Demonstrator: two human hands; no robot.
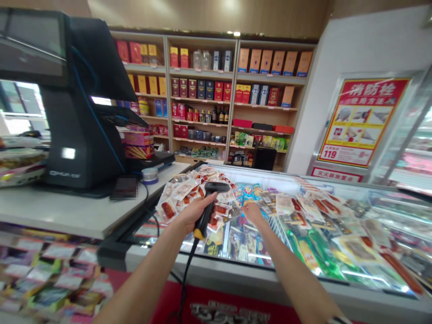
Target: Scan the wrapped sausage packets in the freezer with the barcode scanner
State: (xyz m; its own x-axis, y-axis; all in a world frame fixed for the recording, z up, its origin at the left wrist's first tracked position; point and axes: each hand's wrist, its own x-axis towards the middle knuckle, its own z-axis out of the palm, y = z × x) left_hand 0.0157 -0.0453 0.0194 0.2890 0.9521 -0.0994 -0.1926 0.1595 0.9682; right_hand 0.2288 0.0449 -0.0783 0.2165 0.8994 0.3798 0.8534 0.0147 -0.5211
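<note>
Scanner (205,215) in left hand (193,214), above heaped packs (184,191) in freezer (232,271). Handle's long axis slanted: butt low, toward wearer, top leaning away and slightly right. Scan window out of sight; exact aim unclear. Left fingers wrapped round handle, partly hiding it; thumb along upper part. Right hand (252,212) curled at heap's edge; whether pinching clear wrap, cannot tell. Scanner black, yellow-orange at butt; dark cord (189,265) hanging, partly looped below. Pack print blurred.
</note>
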